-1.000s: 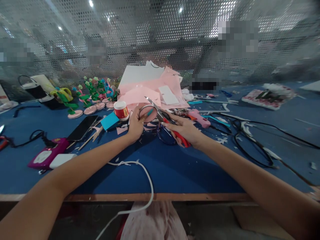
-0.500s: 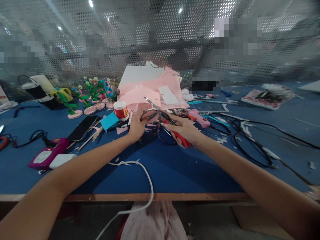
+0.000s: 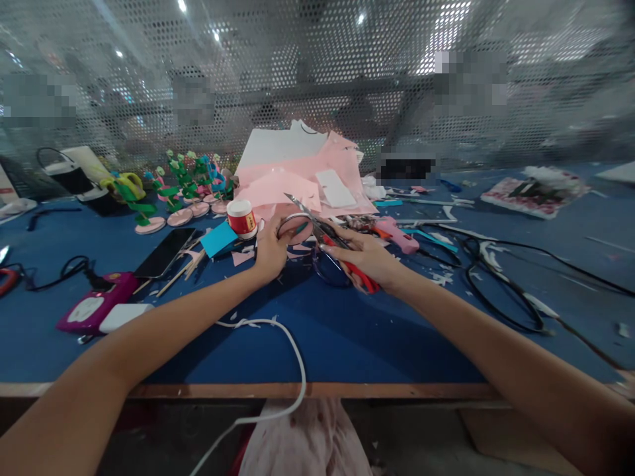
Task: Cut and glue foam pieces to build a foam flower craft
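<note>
My left hand [image 3: 270, 250] is closed round the edge of a pink round foam piece [image 3: 294, 228] with a metal ring about it, held just above the blue table [image 3: 347, 330]. My right hand [image 3: 364, 256] grips red-handled scissors [image 3: 347, 259]. Their blades [image 3: 300, 208] are apart and point up-left over the pink piece. A stack of pink and white sheets [image 3: 302, 175] lies right behind both hands.
A red-and-white glue pot [image 3: 241, 217], a blue card [image 3: 218, 239] and a phone [image 3: 163, 253] lie to the left, with green and pink paper flowers [image 3: 183, 188] behind. A pink glue gun [image 3: 397, 235] and black cables [image 3: 501, 277] lie to the right. A white cable [image 3: 278, 357] crosses the near edge.
The pink piece has turned a little in my left hand. The scissors' blades have shifted slightly to the left. Both arms stay almost where they were.
</note>
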{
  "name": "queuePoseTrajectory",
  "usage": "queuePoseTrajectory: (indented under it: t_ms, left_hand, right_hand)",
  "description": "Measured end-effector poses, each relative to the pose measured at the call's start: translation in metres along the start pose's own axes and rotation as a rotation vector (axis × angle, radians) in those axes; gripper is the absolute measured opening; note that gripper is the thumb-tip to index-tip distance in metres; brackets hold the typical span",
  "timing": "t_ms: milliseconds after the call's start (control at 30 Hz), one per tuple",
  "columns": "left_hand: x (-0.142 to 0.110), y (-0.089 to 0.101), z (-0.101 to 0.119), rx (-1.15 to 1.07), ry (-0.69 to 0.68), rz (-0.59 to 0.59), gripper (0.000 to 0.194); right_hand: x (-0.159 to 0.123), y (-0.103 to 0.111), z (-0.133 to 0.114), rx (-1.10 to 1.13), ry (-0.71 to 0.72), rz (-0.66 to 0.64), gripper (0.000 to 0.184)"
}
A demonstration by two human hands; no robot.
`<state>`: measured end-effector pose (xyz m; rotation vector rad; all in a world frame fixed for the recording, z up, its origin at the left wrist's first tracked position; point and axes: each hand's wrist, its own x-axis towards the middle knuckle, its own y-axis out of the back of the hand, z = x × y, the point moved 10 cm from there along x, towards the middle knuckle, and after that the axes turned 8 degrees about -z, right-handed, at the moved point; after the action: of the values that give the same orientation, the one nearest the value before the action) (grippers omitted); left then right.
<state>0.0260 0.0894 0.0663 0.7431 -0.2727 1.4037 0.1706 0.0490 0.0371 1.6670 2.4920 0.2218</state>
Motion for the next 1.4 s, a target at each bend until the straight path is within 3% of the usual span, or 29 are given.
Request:
queuePoseTrajectory:
  t_ms: [200, 433, 533, 700, 933, 1400]
  left_hand:
    - [0.0, 0.001, -0.002, 0.017, 0.008, 0.011, 0.032]
    - [-0.001, -0.011, 0.003, 0.11, -0.02, -0.091, 0.026]
    - [0.0, -0.006, 0.0, 0.128, 0.01, -0.043, 0.026]
    - [0.001, -0.003, -0.016, -0.023, 0.127, 0.018, 0.029]
    - [0.001, -0.005, -0.023, -0.231, 0.143, 0.033, 0.03]
    - [0.003, -0.007, -0.027, -0.231, 0.145, -0.011, 0.029]
  right_hand:
    - [0.0, 0.0, 0.0, -0.005, 0.012, 0.004, 0.068]
    - [-0.003, -0.003, -0.004, -0.012, 0.001, 0.014, 0.071]
    - [-0.003, -0.003, -0.004, -0.028, -0.007, 0.02, 0.071]
    - [0.0, 0.004, 0.003, 0.015, -0.025, 0.062, 0.068]
    - [-0.001, 0.01, 0.011, 0.126, -0.09, 0.126, 0.063]
    - [0.001, 0.007, 0.006, 0.043, -0.007, 0.06, 0.067]
